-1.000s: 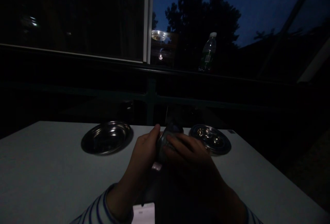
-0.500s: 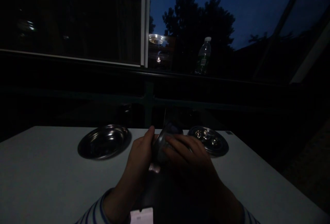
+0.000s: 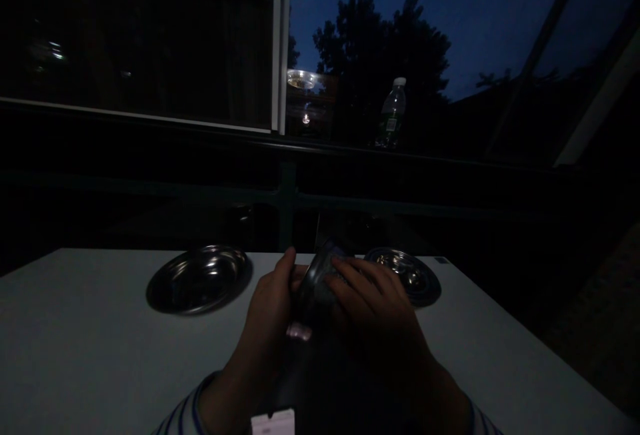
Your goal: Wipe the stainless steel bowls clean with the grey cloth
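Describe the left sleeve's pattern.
Left sleeve: pale with dark bluish stripes, clearest in the head view.

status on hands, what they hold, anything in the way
Left hand, right hand: both holding dark object, too dim to identify. Left dish apart. Right dish partly hidden by right hand.

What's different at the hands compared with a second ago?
The right hand has its fingertips farther from the thumb of the left hand, leaving more of the dark object showing between them. The view has shifted, so everything sits slightly lower and leftward. Nothing was visibly taken or released; the left metal dish, right metal dish and bottle appear unmoved.
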Tool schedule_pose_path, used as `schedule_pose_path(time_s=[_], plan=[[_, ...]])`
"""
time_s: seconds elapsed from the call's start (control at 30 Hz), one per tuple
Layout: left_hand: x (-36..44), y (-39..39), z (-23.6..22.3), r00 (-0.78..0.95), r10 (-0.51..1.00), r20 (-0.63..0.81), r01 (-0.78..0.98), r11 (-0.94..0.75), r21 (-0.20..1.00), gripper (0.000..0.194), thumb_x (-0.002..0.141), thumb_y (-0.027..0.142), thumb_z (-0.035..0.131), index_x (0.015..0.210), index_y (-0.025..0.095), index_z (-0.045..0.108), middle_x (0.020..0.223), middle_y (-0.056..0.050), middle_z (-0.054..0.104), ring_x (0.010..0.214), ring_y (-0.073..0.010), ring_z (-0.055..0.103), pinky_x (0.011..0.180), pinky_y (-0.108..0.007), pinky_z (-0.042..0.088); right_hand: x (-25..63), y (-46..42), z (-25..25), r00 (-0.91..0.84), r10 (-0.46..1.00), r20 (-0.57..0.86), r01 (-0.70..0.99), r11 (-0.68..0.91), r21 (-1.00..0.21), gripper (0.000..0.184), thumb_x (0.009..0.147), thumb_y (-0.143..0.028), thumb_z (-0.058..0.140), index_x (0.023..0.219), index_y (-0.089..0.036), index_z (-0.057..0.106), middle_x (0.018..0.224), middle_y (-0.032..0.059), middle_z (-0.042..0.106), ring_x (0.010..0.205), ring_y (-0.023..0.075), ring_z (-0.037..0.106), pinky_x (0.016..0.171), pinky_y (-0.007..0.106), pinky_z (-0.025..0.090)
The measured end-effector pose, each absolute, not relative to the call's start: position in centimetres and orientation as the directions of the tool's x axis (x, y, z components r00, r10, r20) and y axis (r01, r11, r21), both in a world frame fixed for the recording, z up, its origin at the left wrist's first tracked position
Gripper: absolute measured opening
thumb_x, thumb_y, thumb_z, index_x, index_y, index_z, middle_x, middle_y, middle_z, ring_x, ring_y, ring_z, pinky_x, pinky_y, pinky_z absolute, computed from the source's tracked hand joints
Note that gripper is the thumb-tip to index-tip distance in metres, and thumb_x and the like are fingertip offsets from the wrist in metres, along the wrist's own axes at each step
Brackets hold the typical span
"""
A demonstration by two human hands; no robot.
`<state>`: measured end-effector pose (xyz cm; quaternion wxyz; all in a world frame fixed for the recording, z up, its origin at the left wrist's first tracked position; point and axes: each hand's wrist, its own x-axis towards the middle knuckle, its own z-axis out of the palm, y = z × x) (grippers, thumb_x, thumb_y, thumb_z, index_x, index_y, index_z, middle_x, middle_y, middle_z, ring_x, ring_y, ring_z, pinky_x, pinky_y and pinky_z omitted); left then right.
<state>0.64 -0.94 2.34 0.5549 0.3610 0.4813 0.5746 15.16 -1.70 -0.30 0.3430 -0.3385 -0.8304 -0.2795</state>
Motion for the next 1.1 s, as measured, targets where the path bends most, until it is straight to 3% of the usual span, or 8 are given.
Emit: schedule_pose_path(time_s=[0.17, 0.37, 0.53, 0.77, 0.93, 1.0, 1.1], plan=[[0.44, -0.72, 2.21, -0.054, 0.993, -0.104, -0.233, 0.089, 0.969, 0.044, 0.075, 0.05, 0.046, 0.052, 0.016, 0.06, 0.041, 0.0, 0.054, 0.04, -0.0129, 0.049, 0.042, -0.024, 0.034, 14.9, -1.95, -0.48, -0.66, 0.277, 0.698, 0.63, 0.71, 0.314, 0.023, 0.087, -0.026, 0.044, 0.106, -0.023, 0.057, 0.117, -0.0003, 0.058, 0.11, 0.0208, 0.045, 0.091, 0.042, 0.033], [0.71, -1.14, 2.15, -0.05, 0.995, -0.084, -0.177, 0.074, 0.981, 0.052, 0.074, 0.057, 0.043, 0.044, 0.016, 0.055, 0.038, 0.002, 0.047, 0.036, -0.01, 0.042, 0.039, -0.022, 0.028, 15.53, -1.78, 0.09, -0.489, 0.388, 0.781, 0.789, 0.579, 0.206, 0.026, 0.087, -0.026, 0.043, 0.108, -0.018, 0.056, 0.117, 0.0079, 0.057, 0.105, 0.0237, 0.047, 0.086, 0.042, 0.036], [0.61, -0.82, 2.08, -0.03, 0.996, -0.08, -0.163, 0.074, 0.984, 0.052, 0.073, 0.058, 0.043, 0.045, 0.016, 0.055, 0.042, -0.001, 0.052, 0.04, -0.0128, 0.047, 0.041, -0.024, 0.032, 14.88, -2.2, 0.27, -0.617, 0.348, 0.706, 0.673, 0.698, 0.245, 0.025, 0.085, -0.026, 0.044, 0.106, -0.02, 0.056, 0.112, 0.0039, 0.06, 0.101, 0.0213, 0.048, 0.087, 0.041, 0.035], [0.59, -0.53, 1.99, 0.002, 0.995, -0.095, -0.121, 0.094, 0.988, 0.055, 0.071, 0.061, 0.042, 0.04, 0.017, 0.052, 0.037, -0.001, 0.048, 0.036, -0.0125, 0.043, 0.039, -0.024, 0.03, 15.59, -1.63, 0.39, -0.41, 0.433, 0.803, 0.817, 0.565, 0.113, 0.025, 0.087, -0.021, 0.037, 0.099, -0.015, 0.058, 0.11, 0.008, 0.061, 0.097, 0.0233, 0.05, 0.081, 0.041, 0.037], [0.52, -0.6, 2.16, 0.016, 0.993, -0.115, -0.18, 0.116, 0.977, 0.05, 0.074, 0.055, 0.043, 0.048, 0.016, 0.06, 0.04, -0.002, 0.054, 0.038, -0.0145, 0.048, 0.042, -0.025, 0.035, 15.0, -1.93, 0.09, -0.598, 0.332, 0.73, 0.674, 0.7, 0.234, 0.026, 0.086, -0.026, 0.042, 0.106, -0.017, 0.056, 0.111, 0.0048, 0.06, 0.1, 0.0222, 0.048, 0.081, 0.039, 0.037], [0.51, -0.65, 2.25, -0.01, 0.994, -0.112, -0.186, 0.108, 0.977, 0.048, 0.074, 0.053, 0.045, 0.046, 0.016, 0.058, 0.04, -0.001, 0.053, 0.038, -0.0135, 0.046, 0.042, -0.025, 0.034, 14.78, -1.95, -0.12, -0.595, 0.29, 0.75, 0.647, 0.727, 0.232, 0.025, 0.086, -0.026, 0.042, 0.105, -0.019, 0.057, 0.109, 0.0029, 0.062, 0.1, 0.0213, 0.048, 0.083, 0.039, 0.036], [0.75, -0.98, 2.37, -0.036, 0.994, -0.107, -0.16, 0.1, 0.982, 0.049, 0.074, 0.052, 0.045, 0.041, 0.017, 0.054, 0.038, 0.0, 0.05, 0.037, -0.0117, 0.044, 0.041, -0.023, 0.031, 15.16, -1.63, -0.15, -0.512, 0.328, 0.794, 0.735, 0.645, 0.207, 0.022, 0.086, -0.024, 0.043, 0.1, -0.018, 0.058, 0.108, 0.0049, 0.062, 0.098, 0.0218, 0.05, 0.081, 0.038, 0.037]])
